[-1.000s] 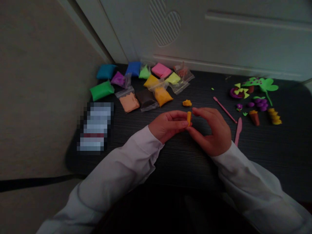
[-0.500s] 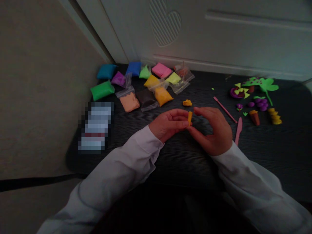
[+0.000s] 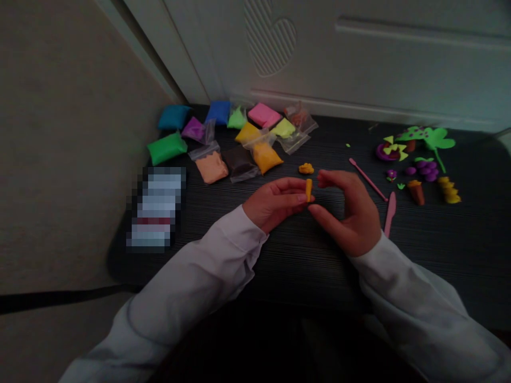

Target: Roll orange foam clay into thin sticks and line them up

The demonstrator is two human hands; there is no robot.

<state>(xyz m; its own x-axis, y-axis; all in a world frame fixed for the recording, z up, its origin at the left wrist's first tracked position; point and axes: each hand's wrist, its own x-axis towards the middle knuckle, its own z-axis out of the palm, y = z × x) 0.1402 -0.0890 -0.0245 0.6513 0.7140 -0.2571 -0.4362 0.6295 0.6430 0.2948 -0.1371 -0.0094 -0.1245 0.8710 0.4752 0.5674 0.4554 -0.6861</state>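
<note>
Evidently, left hand [image 3: 275, 205] pinches yellow roll [image 3: 308, 188] low, likely keeping its top exposed; right hand [image 3: 355, 215], grip parted and empty, hovers at roll's three o'clock.

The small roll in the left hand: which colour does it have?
The small roll is orange-yellow; the head view shows it best.

Table [image 3: 303, 260] before me: packets [image 3: 211, 167] back left, tools [image 3: 391, 210] right, lump [image 3: 306, 168] behind the roll [image 3: 308, 190] in my left hand [image 3: 275, 205].
</note>
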